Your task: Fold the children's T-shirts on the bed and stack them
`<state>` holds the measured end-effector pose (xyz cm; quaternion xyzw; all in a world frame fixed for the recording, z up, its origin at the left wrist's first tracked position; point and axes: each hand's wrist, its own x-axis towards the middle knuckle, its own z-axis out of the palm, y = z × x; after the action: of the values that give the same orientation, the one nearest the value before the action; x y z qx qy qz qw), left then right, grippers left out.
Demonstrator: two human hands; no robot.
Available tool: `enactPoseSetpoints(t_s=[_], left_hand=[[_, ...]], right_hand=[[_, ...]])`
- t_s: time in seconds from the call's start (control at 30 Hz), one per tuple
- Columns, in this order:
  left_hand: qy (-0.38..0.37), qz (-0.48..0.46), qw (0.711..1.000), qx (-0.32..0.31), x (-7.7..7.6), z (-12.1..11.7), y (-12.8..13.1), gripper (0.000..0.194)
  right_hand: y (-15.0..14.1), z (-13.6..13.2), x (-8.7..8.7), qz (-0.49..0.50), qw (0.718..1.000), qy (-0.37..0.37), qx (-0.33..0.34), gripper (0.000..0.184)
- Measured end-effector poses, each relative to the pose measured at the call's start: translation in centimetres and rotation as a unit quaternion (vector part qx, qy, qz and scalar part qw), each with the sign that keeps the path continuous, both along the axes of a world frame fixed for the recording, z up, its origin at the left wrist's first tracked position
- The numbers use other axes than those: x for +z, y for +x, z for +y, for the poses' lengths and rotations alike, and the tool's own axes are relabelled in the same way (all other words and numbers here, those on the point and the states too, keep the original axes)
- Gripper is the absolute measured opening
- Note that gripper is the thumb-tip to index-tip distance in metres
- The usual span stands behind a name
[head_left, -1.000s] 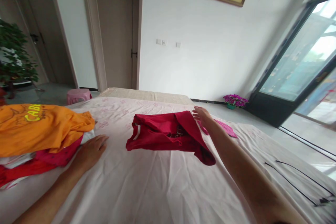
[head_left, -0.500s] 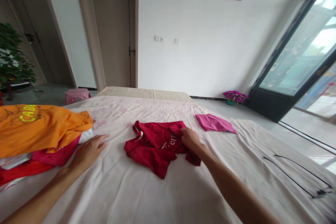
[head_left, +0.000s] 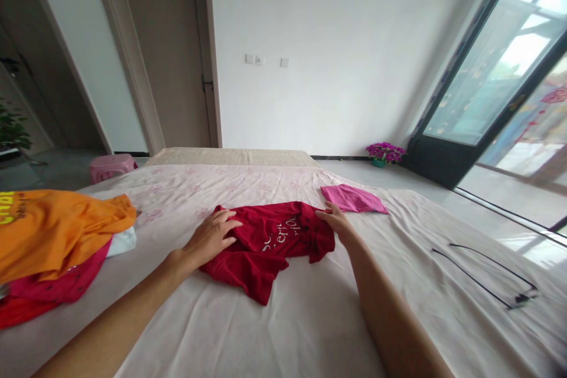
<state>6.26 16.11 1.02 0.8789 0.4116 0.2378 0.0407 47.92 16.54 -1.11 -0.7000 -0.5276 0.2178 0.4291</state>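
Observation:
A dark red T-shirt with white lettering lies rumpled on the light bedspread. My left hand rests over its left end near the collar, fingers apart on the cloth. At the opposite end, my right hand has its fingertips closed on the shirt's edge; the exact grip is partly hidden. Just beyond that hand lies a folded pink garment. To the left sits a heap of clothes, with an orange shirt on top and red and white pieces under it.
Black-framed glasses lie on the bedspread at the right, arms unfolded. A pink stool stands beyond the left edge, and purple flowers in a pot stand by the wall. A dark-framed glass door is at the right.
My left hand has moved right, from beside the clothes heap onto the red T-shirt. The shirt's right part is drawn out wider, and more lettering shows. The view has shifted right.

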Motion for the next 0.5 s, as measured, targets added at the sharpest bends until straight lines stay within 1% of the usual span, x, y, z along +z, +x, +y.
enactPoseSetpoints(t_s=[0.03,0.07,0.1,0.13,0.17,0.2,0.23,0.27,0.3,0.33,0.37,0.4,0.43,0.47,0.5], left_hand=[[-0.001,0.016,1.000,-0.005,-0.1,0.2,0.8,0.025],[-0.006,0.023,1.000,-0.006,-0.2,0.4,1.4,0.020],[-0.017,0.018,1.000,0.002,-0.3,0.7,1.8,0.019],[-0.034,-0.002,0.999,0.022,-0.3,0.9,2.1,0.019],[-0.055,-0.037,0.996,0.053,-0.2,1.2,2.2,0.020],[-0.078,-0.084,0.989,0.091,-0.1,1.5,2.2,0.021],[-0.099,-0.142,0.977,0.128,0.2,1.9,2.1,0.022],[-0.118,-0.206,0.959,0.156,0.6,2.3,1.8,0.023],[-0.132,-0.274,0.937,0.174,1.0,2.8,1.4,0.026],[-0.143,-0.337,0.912,0.182,1.5,3.4,1.0,0.029],[-0.149,-0.388,0.890,0.187,1.9,3.9,0.4,0.033],[-0.147,-0.414,0.876,0.198,2.3,4.5,-0.3,0.036],[-0.137,-0.401,0.879,0.218,2.6,5.0,-1.0,0.038],[-0.122,-0.354,0.895,0.244,2.7,5.4,-1.7,0.040],[-0.105,-0.286,0.914,0.269,2.6,5.7,-2.3,0.041]], right_hand=[[-0.6,-0.2,0.2,-0.057,0.998,-0.011,0.010,0.069],[-1.2,-0.3,0.3,-0.123,0.992,-0.018,0.021,0.066],[-1.8,-0.5,0.5,-0.183,0.983,-0.020,0.028,0.058],[-2.2,-0.6,0.5,-0.225,0.974,-0.018,0.028,0.044],[-2.5,-0.6,0.5,-0.247,0.969,-0.015,0.021,0.030],[-2.7,-0.5,0.5,-0.248,0.969,-0.011,0.009,0.019],[-2.7,-0.3,0.5,-0.225,0.974,-0.005,-0.005,0.014],[-2.6,-0.1,0.5,-0.175,0.984,0.005,-0.024,0.015],[-2.4,0.2,0.5,-0.096,0.994,0.023,-0.044,0.017],[-2.1,0.6,0.5,-0.003,0.997,0.044,-0.061,0.020],[-1.7,0.9,0.4,0.087,0.991,0.066,-0.076,0.022],[-1.3,1.1,0.4,0.161,0.979,0.087,-0.087,0.025],[-0.9,1.3,0.3,0.207,0.968,0.104,-0.094,0.027],[-0.6,1.3,0.0,0.221,0.964,0.114,-0.097,0.029],[-0.3,1.4,-0.3,0.203,0.968,0.114,-0.094,0.030]])
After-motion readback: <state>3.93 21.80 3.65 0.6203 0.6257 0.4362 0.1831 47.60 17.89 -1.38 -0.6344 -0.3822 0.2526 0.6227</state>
